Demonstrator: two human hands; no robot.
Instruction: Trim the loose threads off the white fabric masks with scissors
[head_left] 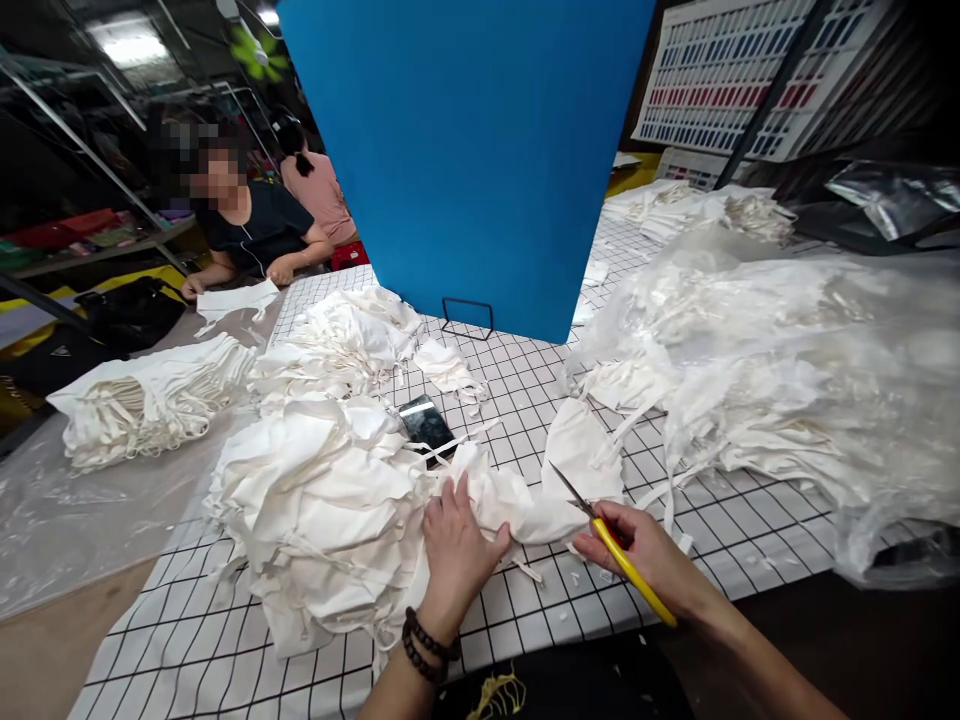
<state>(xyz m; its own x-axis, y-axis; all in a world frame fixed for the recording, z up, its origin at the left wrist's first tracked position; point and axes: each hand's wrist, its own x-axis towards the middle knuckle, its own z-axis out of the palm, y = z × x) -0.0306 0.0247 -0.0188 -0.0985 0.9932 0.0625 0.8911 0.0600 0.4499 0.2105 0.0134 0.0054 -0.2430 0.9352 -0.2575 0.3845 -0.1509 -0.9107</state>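
My left hand [457, 545] flat, open on white cloth piece [525, 500], right hand [645, 550] gripping yellow-handled scissors [611, 550], gridded counter [525, 400] beneath

A white fabric piece [525, 500] is pressed flat on the gridded table cover [525, 400] by the left hand [454, 545]; yellow-handled scissors [611, 545] are held in the right hand [645, 555], beside a phone [426, 425].

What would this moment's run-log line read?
left hand: pressing white cloth piece | right hand: holding yellow-handled snips | phone behind | checked table cover
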